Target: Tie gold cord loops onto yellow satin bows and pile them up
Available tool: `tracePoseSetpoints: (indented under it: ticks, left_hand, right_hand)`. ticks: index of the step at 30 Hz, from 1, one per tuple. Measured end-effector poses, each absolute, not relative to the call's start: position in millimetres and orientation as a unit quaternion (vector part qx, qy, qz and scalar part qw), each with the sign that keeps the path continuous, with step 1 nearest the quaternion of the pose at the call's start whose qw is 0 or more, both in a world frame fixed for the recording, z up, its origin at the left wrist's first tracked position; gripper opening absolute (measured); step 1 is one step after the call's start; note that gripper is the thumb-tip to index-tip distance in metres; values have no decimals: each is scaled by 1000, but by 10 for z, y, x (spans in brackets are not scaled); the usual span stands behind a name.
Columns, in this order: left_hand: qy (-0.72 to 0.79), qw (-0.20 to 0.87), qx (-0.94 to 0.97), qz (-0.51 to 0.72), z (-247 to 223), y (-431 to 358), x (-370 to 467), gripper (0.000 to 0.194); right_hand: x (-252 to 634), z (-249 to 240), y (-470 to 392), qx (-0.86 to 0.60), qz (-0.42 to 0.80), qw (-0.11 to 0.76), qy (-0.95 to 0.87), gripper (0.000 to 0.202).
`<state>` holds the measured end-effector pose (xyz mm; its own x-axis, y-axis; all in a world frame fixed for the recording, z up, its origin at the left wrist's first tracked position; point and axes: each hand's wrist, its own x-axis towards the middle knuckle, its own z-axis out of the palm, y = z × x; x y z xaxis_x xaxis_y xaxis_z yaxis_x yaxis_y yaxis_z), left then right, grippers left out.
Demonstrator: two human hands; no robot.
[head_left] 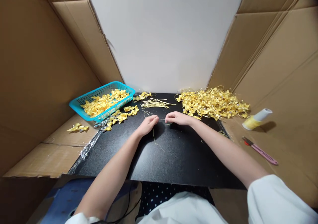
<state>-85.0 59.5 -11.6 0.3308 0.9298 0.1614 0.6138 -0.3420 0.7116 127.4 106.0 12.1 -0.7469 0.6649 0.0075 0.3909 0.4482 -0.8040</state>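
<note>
A thin yellow cord (154, 138) runs between my two hands over the middle of the black table (164, 164), and a loose end trails down toward me. My left hand (149, 124) pinches the cord with its fingertips. Just to the right, my right hand (177, 118) has its thumb and fingers closed on the same cord, a small gap away from the left. Behind the hands lies a bundle of short yellow cords (157, 103). Several yellow bows (121, 117) and small silver bells (100, 124) lie to the left.
A blue basket (77, 102) of yellow bows stands at the back left. Corded bows (213, 101) are heaped at the back right. Farther right are a spool (257, 119) and a pink-handled cutter (263, 154). Cardboard walls (280, 58) flank the table.
</note>
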Motion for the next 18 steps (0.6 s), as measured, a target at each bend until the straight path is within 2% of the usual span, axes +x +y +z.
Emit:
tracePoseSetpoints:
  ticks: [5,10,14,16,18]
  left_hand:
    - [504,287,769,268,-59,597,-910,36]
    - [491,279,793,226,-26,590,-916,37]
    - [500,218,803,240,51,511,-815,19]
    - [483,181,807,287,108,428,-680,34]
    - [424,213,819,322,145,335,-495,43]
  right_hand:
    - [1758,230,952,-377,402,210,-808,19]
    - [2045,183,584,-452,333,271,-782,17]
    - [1995,131,282,-462,254,311,-791,17]
    - [1938,112,199,-442,198,323,-813,18]
    - [1892,94,162,-418,150,329,-833,17]
